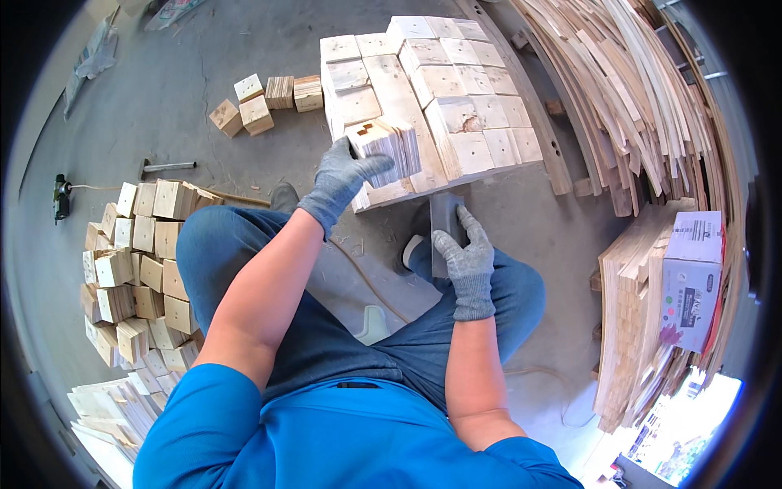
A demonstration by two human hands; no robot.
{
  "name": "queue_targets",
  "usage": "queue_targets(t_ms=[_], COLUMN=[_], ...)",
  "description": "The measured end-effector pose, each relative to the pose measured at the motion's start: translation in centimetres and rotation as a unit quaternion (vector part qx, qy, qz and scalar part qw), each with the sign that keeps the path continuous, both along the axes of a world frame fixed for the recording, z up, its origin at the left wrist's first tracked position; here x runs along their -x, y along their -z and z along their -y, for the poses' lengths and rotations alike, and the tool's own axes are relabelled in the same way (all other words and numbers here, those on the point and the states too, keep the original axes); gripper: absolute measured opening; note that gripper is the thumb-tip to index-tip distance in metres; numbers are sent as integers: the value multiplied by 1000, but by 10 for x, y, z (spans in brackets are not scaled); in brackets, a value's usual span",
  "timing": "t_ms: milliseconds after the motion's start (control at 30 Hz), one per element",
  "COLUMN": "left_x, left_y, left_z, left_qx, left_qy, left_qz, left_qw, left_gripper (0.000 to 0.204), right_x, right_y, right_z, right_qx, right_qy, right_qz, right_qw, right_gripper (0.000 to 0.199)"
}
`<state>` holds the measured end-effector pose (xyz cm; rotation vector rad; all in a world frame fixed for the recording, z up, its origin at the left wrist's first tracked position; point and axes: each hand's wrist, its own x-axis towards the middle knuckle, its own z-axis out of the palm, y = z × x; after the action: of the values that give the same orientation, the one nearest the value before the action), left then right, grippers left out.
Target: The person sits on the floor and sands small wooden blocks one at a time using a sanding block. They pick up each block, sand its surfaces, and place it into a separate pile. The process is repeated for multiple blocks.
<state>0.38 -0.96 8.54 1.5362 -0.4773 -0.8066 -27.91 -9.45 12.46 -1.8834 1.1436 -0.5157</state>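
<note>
My left hand [346, 175], in a grey knit glove, grips a layered wooden block [386, 148] by its left and near sides. That block sits at the near part of a stack of pale wooden blocks [444, 81], in front of my knees. The fingers behind the block are partly hidden. Nearer to me and further right, my gloved right hand [466, 259] is closed on a flat, narrow grey piece [444, 224], pinched between thumb and fingers. What kind of thing it is I cannot make out. It is held upright over my right leg, just short of the stack's near edge.
A pile of wooden blocks [147, 261] stands left of my leg. Several loose blocks [254, 114] lie beyond. A hammer [169, 166] and a power tool [62, 198] rest on the floor. Long wood strips [603, 90] and a cardboard box [692, 277] are at right.
</note>
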Motion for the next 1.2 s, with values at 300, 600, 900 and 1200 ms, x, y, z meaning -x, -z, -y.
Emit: queue_targets(t_ms=[300,600,900,1200], left_x=[-6,4,7,6], left_y=[24,6,-28,34], left_z=[-4,6,-7,-7], left_qx=[-103,-223,-235,-134], left_qy=[72,97,138,111], left_qz=[-127,55,198,231], left_qw=[984,968,942,957], left_gripper=[67,106,131,143], right_x=[-6,-8,-11,-38], right_y=[-1,0,5,-7], right_z=[3,5,9,-1], right_qx=[10,-21,-10,108], right_qy=[5,13,17,-41], right_qz=[0,-11,2,-45], right_qw=[1000,1000,1000,992], right_gripper=[73,73,73,74])
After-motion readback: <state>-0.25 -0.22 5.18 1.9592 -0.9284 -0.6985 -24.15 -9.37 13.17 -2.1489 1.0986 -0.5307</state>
